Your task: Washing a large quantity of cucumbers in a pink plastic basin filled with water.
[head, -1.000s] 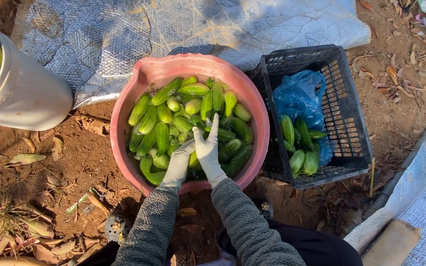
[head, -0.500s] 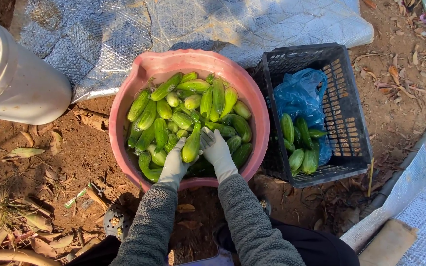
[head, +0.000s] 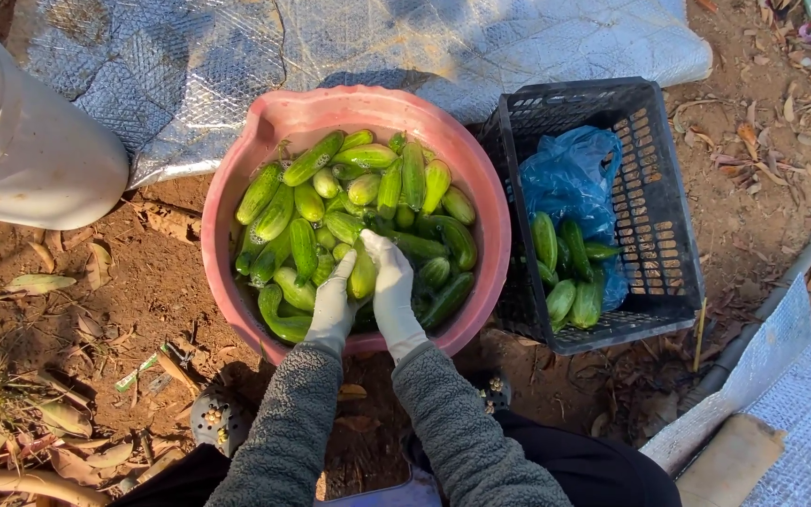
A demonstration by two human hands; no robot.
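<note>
Hands in pale work gloves meet over the near side of a pink plastic basin (head: 265, 131), seen from above. The left hand (head: 335, 300) and the right hand (head: 391, 286) close together around one short cucumber (head: 363, 275), which stands nearly upright between the palms, its lower end among the others; the left fingers wrap its left flank and the right fingers curl over its upper end. Grey fleece sleeves (head: 443, 422) run from both wrists toward the lower edge of the view. Around the held cucumber lies a heap of cucumbers (head: 330, 202), green and mostly short, filling the basin to about half its depth. The basin rests on bare reddish soil (head: 152, 300) strewn with dry leaves, its far rim overlapping a silver quilted sheet (head: 424, 42). Just beside the basin, on the right, stands a black plastic crate (head: 650, 188) with slotted walls; inside it a blue plastic bag (head: 570, 174) lies beside a smaller pile of sorted cucumbers (head: 565, 272). At the upper left, well apart from the hands, a large white tub (head: 39, 160) lies on its side. A pipe (head: 781, 296) crosses the ground at the right.
</note>
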